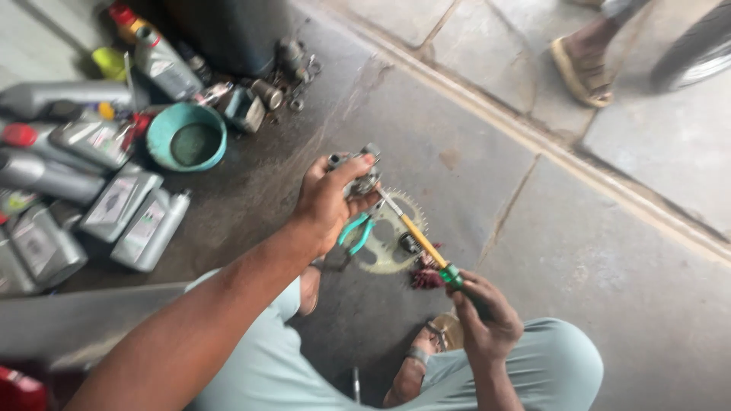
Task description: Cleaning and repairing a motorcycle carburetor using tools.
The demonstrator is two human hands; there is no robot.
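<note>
Floor workshop: two hands, one metal part, one screwdriver, with one sprocket as landmark.

Left hand (327, 202), grip closed around one small grey metal part (358, 169), held just above the sprocket (392, 232) that lies flat on the concrete floor (594, 266). Right hand (486, 316), grip closed on the green end of one yellow-handled screwdriver (419, 240); its shaft runs up across the sprocket to the metal part. One pair of teal-handled pliers (356, 232) lies at the sprocket's left edge; one dark red tuft (426, 278) just below it. Well left of the sprocket: one teal bowl (186, 137) holding a dark greenish residue, and roughly nine grey oil bottles (148, 228), lying in a blurred heap, contents not visible. Far beyond the sprocket: one sandalled foot (582, 68) of another person.
</note>
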